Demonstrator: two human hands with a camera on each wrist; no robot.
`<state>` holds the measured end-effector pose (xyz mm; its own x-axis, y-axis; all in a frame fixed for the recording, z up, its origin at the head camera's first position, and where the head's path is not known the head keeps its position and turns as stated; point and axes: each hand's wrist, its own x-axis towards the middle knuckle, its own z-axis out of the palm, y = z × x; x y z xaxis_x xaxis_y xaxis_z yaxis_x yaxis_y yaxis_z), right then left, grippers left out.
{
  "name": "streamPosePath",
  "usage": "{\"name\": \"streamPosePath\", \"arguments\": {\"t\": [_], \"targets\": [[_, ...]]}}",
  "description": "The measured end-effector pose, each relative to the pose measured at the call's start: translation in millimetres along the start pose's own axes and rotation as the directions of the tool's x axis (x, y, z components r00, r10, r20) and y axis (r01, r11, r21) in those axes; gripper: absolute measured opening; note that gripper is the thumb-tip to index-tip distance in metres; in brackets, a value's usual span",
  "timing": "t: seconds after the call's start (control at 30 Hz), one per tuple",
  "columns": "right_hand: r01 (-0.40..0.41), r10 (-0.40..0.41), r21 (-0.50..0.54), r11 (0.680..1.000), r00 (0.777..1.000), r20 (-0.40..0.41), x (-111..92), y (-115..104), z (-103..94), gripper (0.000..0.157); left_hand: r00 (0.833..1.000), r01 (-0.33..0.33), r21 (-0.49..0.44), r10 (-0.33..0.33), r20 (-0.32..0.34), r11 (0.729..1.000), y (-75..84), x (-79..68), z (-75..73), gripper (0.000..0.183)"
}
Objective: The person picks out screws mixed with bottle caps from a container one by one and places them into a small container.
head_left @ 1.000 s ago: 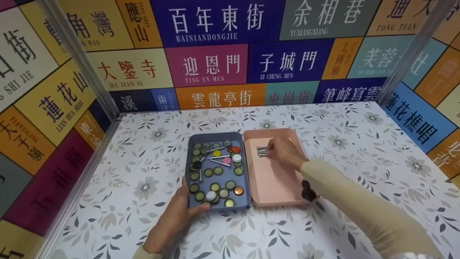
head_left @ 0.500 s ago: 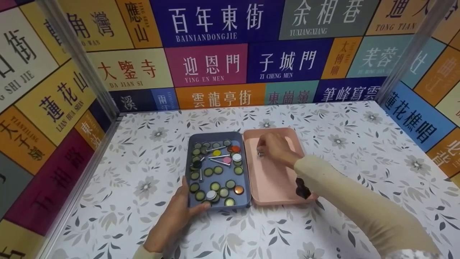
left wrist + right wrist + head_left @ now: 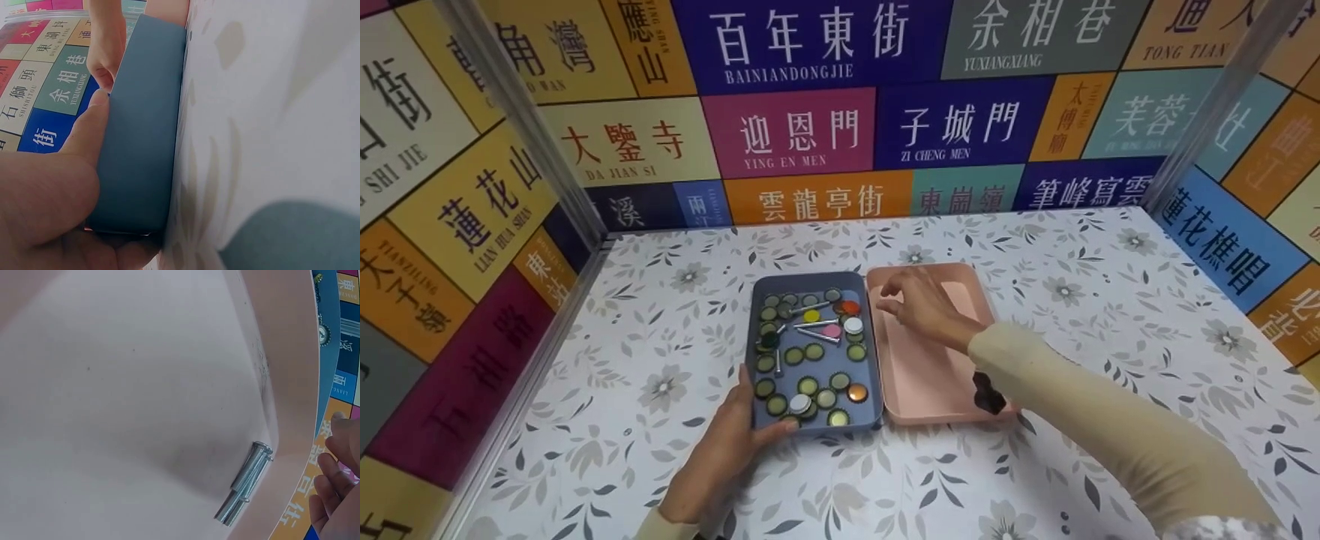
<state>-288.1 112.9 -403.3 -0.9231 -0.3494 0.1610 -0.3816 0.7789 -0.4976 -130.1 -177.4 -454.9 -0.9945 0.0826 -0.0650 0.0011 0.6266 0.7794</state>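
My left hand grips the near left corner of a blue tray, its thumb over the front rim. Bottle caps are scattered inside, mostly face down, with a few coloured ones. Several silver screws lie among them. Over the far part of the pink tray hovers my right hand, fingers loosely bent and holding nothing. Beneath it, a small bundle of silver screws lies against the pink tray's wall in the right wrist view; the hand hides them from the head view.
Both trays stand side by side, touching, on a white floral tablecloth. Behind the table rises a wall of coloured sign panels. A dark object sits at the right wrist.
My right hand has lowered the screws into the pink tray and let go of them. It has then lifted slightly, moving left with its fingers parted. The left hand stays put.
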Motion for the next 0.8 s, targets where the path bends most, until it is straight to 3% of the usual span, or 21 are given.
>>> {"name": "streamPosePath", "arguments": {"t": [0.63,0.8], "targets": [[0.087,-0.088,0.031,0.996,0.996,0.032,2,-24,14.5,0.025,0.999,0.052,-0.082,-0.051,0.017,0.995,0.5,0.2,1.0,0.125],[0.156,-0.156,-0.002,0.988,0.987,0.022,3,-28,16.6,0.030,1.000,0.013,-0.023,-0.013,0.009,1.000,0.7,-0.3,-0.3,0.122]]}}
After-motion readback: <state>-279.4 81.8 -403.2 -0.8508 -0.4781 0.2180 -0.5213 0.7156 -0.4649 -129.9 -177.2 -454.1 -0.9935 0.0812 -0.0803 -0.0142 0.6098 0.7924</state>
